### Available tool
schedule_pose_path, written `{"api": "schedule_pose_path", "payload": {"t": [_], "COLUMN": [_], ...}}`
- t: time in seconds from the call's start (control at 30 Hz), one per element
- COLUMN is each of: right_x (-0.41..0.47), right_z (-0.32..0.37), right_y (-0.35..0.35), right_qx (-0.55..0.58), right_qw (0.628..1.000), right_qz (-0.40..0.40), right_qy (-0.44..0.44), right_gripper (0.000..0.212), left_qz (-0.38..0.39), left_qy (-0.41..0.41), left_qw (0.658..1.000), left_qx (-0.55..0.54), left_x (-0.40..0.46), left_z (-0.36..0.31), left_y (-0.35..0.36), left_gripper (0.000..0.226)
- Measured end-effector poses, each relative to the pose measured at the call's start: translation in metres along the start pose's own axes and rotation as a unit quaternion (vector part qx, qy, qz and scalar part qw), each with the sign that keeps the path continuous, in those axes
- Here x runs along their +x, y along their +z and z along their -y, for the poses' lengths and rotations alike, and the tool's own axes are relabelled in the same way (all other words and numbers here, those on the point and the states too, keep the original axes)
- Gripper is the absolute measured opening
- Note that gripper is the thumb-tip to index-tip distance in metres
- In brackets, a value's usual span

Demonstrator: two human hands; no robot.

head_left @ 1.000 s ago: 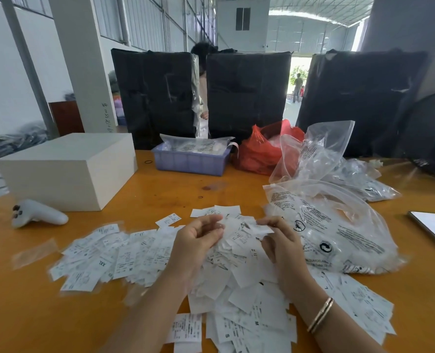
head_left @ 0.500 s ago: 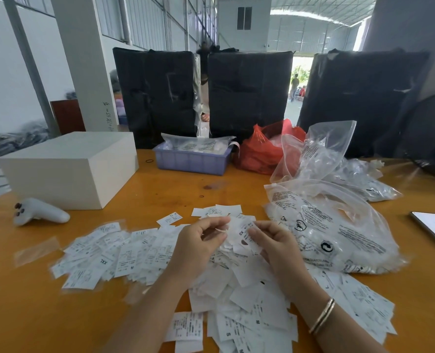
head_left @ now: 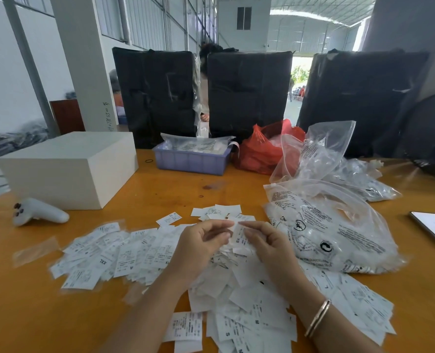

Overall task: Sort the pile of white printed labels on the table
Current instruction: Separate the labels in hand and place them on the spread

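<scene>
A loose pile of white printed labels (head_left: 249,309) covers the near middle of the orange table (head_left: 20,314). A flatter spread of labels (head_left: 114,253) lies to its left, with sizes such as XXL showing. Both hands hover just above the pile's far part. My left hand (head_left: 201,247) and my right hand (head_left: 270,247) meet at the fingertips, together pinching a small label marked XS (head_left: 238,234) that hangs between them. A bracelet sits on my right wrist.
A white box (head_left: 68,169) and a white controller (head_left: 39,212) stand at the left. A purple tray (head_left: 192,159), a red bag (head_left: 262,149) and clear plastic bags (head_left: 333,225) lie behind and right. A phone (head_left: 433,230) rests at the right edge. Black bundles line the back.
Both hands have lifted slightly from the pile and come together. The label picked from the pile is now held up between the fingertips of both hands.
</scene>
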State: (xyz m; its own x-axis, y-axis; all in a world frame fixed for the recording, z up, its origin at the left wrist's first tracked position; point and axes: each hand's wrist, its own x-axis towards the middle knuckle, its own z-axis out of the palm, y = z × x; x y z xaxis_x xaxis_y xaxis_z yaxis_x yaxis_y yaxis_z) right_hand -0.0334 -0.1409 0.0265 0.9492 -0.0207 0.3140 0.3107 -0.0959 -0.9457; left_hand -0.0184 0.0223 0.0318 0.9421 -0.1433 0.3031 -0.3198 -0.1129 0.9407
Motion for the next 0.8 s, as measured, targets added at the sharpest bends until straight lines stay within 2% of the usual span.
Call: {"api": "schedule_pose_path", "payload": {"t": [0.1, 0.2, 0.43, 0.67, 0.8], "right_x": [0.0038, 0.0039, 0.0016, -0.0038, -0.0043], "right_z": [-0.0023, -0.0028, -0.0005, 0.0021, 0.0029], "right_y": [-0.0051, -0.0057, -0.0005, 0.0030, 0.0035], "right_qx": [0.051, 0.089, 0.074, -0.011, -0.048], "right_qw": [0.997, 0.993, 0.996, 0.999, 0.998], "right_qz": [-0.059, -0.073, -0.040, 0.028, 0.030], "right_qy": [0.021, 0.030, 0.019, -0.020, -0.033], "right_gripper": [0.017, 0.016, 0.017, 0.021, 0.026], "left_qz": [-0.011, -0.019, -0.023, -0.011, 0.001], "left_qy": [-0.008, -0.011, -0.014, -0.020, -0.027], "left_qw": [0.999, 0.999, 0.999, 0.999, 1.000], "left_qx": [-0.030, -0.043, -0.036, -0.033, -0.012], "left_x": [0.0003, 0.0006, 0.0003, -0.0004, -0.0011], "left_z": [-0.0018, -0.0027, -0.0025, -0.0028, -0.0022], "left_y": [-0.0010, -0.0018, 0.0003, 0.0018, 0.0019], "left_gripper": [0.030, 0.031, 0.032, 0.030, 0.029]}}
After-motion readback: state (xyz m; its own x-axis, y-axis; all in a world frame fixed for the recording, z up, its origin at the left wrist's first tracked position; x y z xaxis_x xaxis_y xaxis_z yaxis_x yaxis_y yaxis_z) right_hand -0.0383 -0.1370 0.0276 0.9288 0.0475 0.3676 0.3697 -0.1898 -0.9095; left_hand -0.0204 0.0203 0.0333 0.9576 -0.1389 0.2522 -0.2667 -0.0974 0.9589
